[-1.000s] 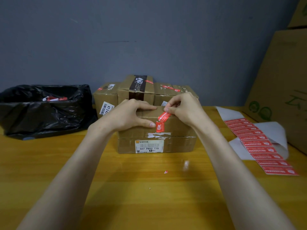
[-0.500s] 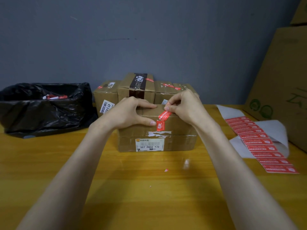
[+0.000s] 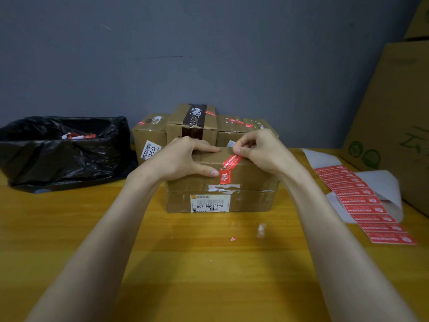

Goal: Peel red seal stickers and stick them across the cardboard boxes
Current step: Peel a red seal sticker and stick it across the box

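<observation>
A brown cardboard box (image 3: 250, 194) with a white barcode label stands on the table in front of me. A red seal sticker (image 3: 228, 167) runs from its top over the front edge and down the front face. My left hand (image 3: 183, 159) grips the box at its top front edge, thumb on the front face beside the sticker's lower end. My right hand (image 3: 260, 151) pinches the sticker's upper end on the box top. A strip of red stickers (image 3: 362, 201) on white backing paper lies to the right.
Three more cardboard boxes (image 3: 192, 124) stand behind the front one, some with red seals. A black bin bag (image 3: 62, 149) with scraps sits at the left. Large cartons (image 3: 394, 117) lean at the right. Small scraps (image 3: 233, 238) lie on the yellow wooden table (image 3: 209, 275).
Both hands stay on the box. My right hand's fingertips have shifted a little at the sticker's upper end; the view has lifted slightly.
</observation>
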{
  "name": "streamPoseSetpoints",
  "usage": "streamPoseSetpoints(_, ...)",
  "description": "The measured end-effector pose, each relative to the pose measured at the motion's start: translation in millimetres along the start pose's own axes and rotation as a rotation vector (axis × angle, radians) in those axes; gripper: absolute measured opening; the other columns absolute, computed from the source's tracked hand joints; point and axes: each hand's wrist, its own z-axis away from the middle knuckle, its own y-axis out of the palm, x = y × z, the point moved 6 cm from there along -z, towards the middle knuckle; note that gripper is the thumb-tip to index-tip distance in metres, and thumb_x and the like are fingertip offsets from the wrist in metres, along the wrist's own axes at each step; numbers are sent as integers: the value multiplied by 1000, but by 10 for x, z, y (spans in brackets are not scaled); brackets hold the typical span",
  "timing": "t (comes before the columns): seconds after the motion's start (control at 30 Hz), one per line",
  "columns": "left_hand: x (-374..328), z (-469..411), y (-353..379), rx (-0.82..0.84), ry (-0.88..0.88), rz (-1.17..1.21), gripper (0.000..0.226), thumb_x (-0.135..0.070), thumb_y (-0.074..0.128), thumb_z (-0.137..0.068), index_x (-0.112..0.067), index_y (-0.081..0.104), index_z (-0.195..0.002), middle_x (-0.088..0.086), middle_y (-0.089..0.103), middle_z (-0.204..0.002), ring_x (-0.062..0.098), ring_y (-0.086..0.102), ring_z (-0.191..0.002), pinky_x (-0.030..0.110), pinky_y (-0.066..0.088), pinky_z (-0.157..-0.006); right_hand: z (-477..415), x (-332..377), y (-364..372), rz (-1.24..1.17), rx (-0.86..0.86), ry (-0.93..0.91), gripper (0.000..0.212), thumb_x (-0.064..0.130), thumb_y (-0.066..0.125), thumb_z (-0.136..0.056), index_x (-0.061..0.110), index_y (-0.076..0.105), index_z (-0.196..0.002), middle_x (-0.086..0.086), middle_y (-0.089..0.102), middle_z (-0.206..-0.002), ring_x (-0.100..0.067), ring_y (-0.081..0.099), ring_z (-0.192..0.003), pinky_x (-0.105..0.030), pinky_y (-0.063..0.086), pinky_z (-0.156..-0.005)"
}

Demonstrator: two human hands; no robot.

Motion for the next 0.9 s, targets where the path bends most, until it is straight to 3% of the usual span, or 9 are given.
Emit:
streamPoseSetpoints(0.27,21,-7,11,6,8,17,63,-44,71,-72,-33,51,-131,-14,52,-129,6,48,-113,23,41,-90,21,38,-22,81,-87,-28,7,18,71,-82,20,71,-75,15,55,-64,0,47,-63,-12,32,-55)
streamPoseSetpoints(0.47,10,-7,11,-1,18,-3,63,-43,71,-73,-33,51,-131,-14,50,-130,3,43,-109,21,37,-87,45,85,-22,139,-91,-64,12,17,68,-84,22,67,-74,14,49,-58,-1,44,-57,2,31,-47)
streamPoseSetpoints(0.6,27,-9,12,4,7,-12,63,-45,70,-72,-34,51,-131,-12,50,-133,10,46,-118,25,40,-93,20,84,8,177,-46,-74,12,18,65,-86,19,68,-75,14,48,-57,-1,43,-58,-7,29,-51)
streamPoseSetpoints(0.77,5,9,11,5,12,6,62,-45,70,-72,-34,52,-130,-19,53,-122,5,48,-110,25,41,-90,16,29,43,190,26,-68,14,18,56,-93,15,67,-84,12,51,-67,-1,45,-64,-16,33,-56)
streamPoseSetpoints(0.9,-1,2,12,5,-1,7,62,-44,70,-73,-34,51,-131,-18,50,-126,3,44,-110,23,38,-89,23,-14,-10,59,20,-39,10,19,54,-94,17,62,-89,6,58,-83,-7,53,-81,-23,42,-74)
